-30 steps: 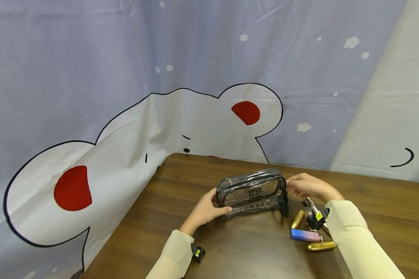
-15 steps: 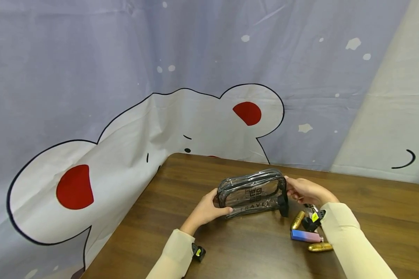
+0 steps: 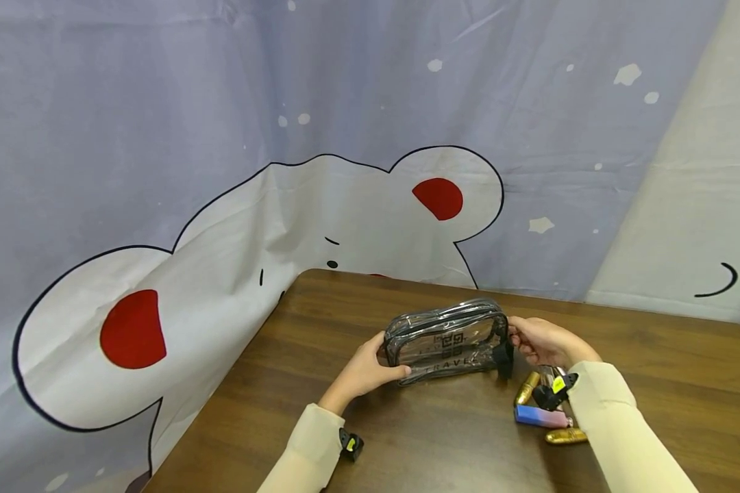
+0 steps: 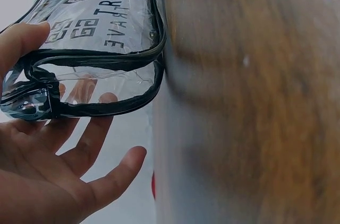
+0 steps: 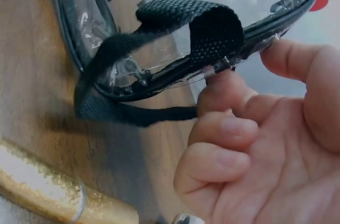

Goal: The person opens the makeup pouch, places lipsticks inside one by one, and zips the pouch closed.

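Observation:
A clear toiletry pouch (image 3: 447,346) with black piping and the word TRAVEL stands on the table. My left hand (image 3: 364,373) grips its left end, thumb on the front face and fingers behind. At the right end, my right hand (image 3: 545,342) pinches the pouch's edge between thumb and index finger, the other fingers curled. A black woven strap (image 5: 212,27) loops from that end in the right wrist view. Whether the zip is open cannot be made out. Below the right hand lie two gold bullet-shaped tubes (image 3: 527,388) and a blue-to-pink tube (image 3: 539,416).
More slim tubes (image 3: 549,375) lie partly hidden under the right wrist, which wears a black camera (image 3: 555,392). The brown wooden table (image 3: 432,445) ends at a hanging cloth (image 3: 345,219) printed with a white cartoon animal.
My right hand has shifted left and closed on the pouch's right edge, which moved slightly right. The right sleeve now covers more of the tubes. The left hand keeps its grip.

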{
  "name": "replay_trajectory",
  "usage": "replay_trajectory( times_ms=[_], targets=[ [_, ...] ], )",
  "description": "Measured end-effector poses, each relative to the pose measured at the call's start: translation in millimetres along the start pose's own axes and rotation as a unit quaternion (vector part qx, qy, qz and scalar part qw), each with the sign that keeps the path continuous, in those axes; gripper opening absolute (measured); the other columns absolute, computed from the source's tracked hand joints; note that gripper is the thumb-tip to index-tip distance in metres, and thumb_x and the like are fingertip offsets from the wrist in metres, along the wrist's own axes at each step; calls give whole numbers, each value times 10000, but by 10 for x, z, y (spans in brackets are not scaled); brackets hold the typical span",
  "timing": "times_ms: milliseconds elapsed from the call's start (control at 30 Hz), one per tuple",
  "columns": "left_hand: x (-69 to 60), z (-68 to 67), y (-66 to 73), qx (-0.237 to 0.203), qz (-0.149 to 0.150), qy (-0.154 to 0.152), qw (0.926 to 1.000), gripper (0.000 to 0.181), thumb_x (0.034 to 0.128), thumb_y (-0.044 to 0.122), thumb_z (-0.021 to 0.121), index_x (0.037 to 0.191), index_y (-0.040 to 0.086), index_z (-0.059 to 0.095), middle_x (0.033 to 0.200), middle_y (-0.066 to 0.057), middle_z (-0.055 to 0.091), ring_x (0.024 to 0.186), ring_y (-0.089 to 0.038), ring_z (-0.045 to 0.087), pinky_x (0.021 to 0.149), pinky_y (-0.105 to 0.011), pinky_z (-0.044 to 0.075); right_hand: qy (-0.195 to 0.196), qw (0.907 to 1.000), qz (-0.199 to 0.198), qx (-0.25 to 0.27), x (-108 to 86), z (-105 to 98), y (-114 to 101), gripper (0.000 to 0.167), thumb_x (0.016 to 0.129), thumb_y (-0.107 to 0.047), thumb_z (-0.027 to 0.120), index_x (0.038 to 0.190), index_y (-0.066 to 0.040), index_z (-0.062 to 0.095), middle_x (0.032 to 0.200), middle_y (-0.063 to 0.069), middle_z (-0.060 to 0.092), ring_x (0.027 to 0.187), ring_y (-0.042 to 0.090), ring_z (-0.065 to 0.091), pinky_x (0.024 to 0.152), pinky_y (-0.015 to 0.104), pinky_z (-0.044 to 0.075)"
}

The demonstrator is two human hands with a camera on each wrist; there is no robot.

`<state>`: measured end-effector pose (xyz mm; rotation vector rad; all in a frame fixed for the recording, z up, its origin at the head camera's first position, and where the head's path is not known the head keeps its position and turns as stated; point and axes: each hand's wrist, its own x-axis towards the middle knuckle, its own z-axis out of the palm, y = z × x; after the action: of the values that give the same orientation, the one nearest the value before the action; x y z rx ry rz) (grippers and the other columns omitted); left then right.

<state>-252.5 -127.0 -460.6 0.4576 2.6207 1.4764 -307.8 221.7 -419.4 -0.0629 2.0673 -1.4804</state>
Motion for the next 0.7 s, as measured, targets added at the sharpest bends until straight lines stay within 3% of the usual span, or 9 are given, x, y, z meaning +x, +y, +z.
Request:
replay_trajectory(
  times_ms=[267, 500, 700],
  targets=[
    [25, -5, -4, 46, 82, -27, 10000, 683, 807, 351, 749, 1402, 169, 468, 1258, -33, 604, 1114, -226, 569, 917, -454, 473, -217, 9991, -373, -4, -16, -73, 18, 303, 1018, -199, 364, 730, -141, 437, 644, -79, 398, 514, 18, 345, 486, 177, 328],
    [39, 14, 16, 218, 9, -5, 9998, 644, 809, 297, 728, 1376, 136, 469, 1199, -40, 618, 1029, -194, 583, 847, -399, 489, 29, 9976, -614, -318, -137, -132, -118, 322, 1038, -299, 391, 800, -112, 501, 671, -45, 397, 545, 48, 350, 513, 204, 334],
    [33, 22, 26, 443, -30, 69, 9990, 699, 791, 259, 703, 1407, 90, 421, 1277, -114, 595, 1098, -235, 564, 917, -450, 462, 26, 9962, -863, -147, -193, -111, -244, 244, 1025, -237, 436, 881, -62, 527, 762, -10, 546, 640, 59, 535, 599, 209, 489]
  ],
)
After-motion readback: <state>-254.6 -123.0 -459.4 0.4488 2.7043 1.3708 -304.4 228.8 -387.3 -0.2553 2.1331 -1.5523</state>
